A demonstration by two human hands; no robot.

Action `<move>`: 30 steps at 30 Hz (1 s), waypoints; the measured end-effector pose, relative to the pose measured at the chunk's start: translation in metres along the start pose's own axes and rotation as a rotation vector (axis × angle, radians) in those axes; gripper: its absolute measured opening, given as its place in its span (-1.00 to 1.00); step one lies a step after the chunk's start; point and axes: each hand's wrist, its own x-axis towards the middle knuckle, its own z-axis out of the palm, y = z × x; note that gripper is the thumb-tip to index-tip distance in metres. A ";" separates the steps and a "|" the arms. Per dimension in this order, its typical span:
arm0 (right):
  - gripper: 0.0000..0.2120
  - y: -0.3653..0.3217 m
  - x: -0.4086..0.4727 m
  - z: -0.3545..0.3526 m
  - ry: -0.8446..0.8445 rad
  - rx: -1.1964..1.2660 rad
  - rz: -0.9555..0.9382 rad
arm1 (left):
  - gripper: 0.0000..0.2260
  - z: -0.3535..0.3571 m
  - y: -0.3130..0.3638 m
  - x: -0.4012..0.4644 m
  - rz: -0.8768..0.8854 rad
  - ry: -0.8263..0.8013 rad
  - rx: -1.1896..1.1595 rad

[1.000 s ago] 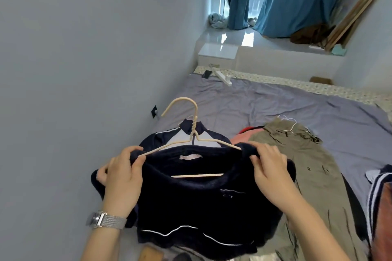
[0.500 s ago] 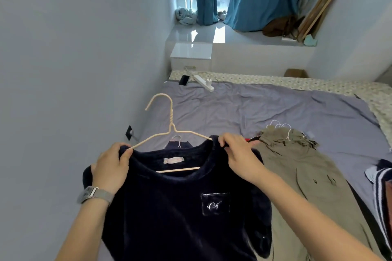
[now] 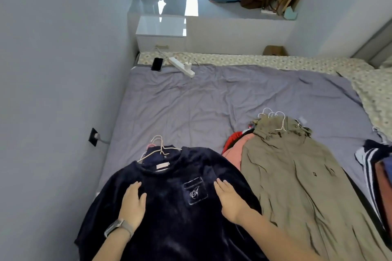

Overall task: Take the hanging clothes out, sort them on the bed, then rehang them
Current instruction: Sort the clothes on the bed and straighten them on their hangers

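A dark navy velvet top (image 3: 176,216) with a white embroidered chest patch lies flat on the grey bed sheet (image 3: 191,101), on its beige hanger (image 3: 161,149). My left hand (image 3: 133,203) rests flat on the top's left side, fingers straight. On the right side, beside the patch, my right hand (image 3: 228,199) presses down flat. To the right lies an olive jacket (image 3: 297,176) on white hangers (image 3: 273,116), over pink and red garments (image 3: 232,150).
Striped dark clothes (image 3: 375,167) lie at the right edge. A phone (image 3: 157,64) and a white power strip (image 3: 182,66) sit at the bed's far end. The wall runs along the left, with a plugged socket (image 3: 93,136). A white cabinet (image 3: 161,32) stands beyond the bed.
I held the navy top up by its shoulders on the hanger; now it lies flat on the bed atop another garment, and both hands have let go and rest flat on it.
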 end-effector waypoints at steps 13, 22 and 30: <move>-0.39 0.223 -0.089 0.014 -0.030 0.207 0.428 | -0.63 0.150 0.134 -0.071 0.267 -0.290 0.191; -0.50 0.394 -0.105 -0.015 -0.021 0.212 0.259 | -0.71 0.283 0.274 -0.099 0.232 -0.188 0.271; -0.52 0.544 -0.069 -0.046 -0.027 0.256 0.322 | -0.55 0.374 0.359 -0.075 0.179 -0.240 0.324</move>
